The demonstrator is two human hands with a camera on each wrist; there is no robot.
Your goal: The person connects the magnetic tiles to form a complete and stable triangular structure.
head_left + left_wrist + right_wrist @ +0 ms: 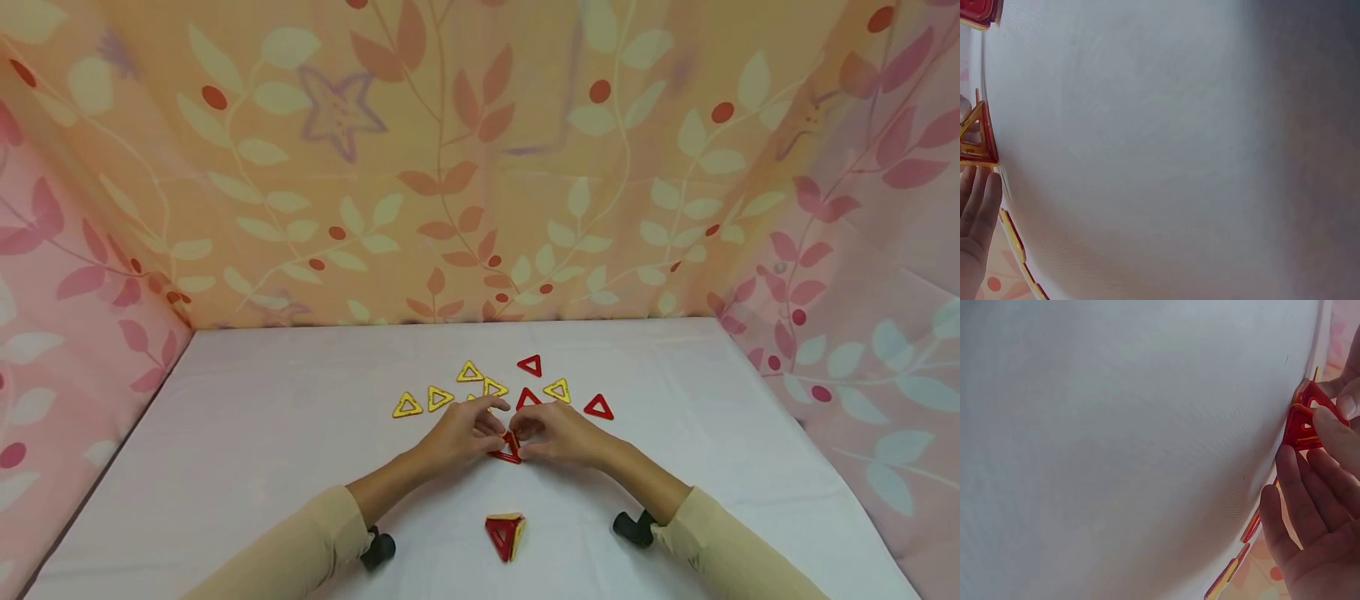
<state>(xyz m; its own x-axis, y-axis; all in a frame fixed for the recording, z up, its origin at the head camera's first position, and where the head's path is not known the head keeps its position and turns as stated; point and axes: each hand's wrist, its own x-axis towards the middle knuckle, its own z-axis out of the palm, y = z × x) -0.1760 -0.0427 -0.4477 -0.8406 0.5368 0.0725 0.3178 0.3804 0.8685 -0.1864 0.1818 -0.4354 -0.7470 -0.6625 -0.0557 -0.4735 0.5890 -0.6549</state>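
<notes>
Both hands meet mid-table around a small group of joined hollow triangle tiles. A red triangle tile (515, 448) shows between them in the head view. My left hand (472, 429) holds the group from the left; in the left wrist view its fingers (984, 206) touch the lower edge of a standing yellow triangle tile (974, 149). My right hand (558, 432) pinches from the right, its thumb (1335, 434) on a red triangle tile (1295, 428) in the right wrist view. The fingers partly hide how the tiles join.
Nearer the front stands a small closed red and yellow pyramid (501, 533). Beyond the hands lie several loose tiles, among them a yellow one (407, 414) at left, a red one (539, 367) at the back and another red one (598, 414) at right. Patterned cloth walls (450, 250) surround the table.
</notes>
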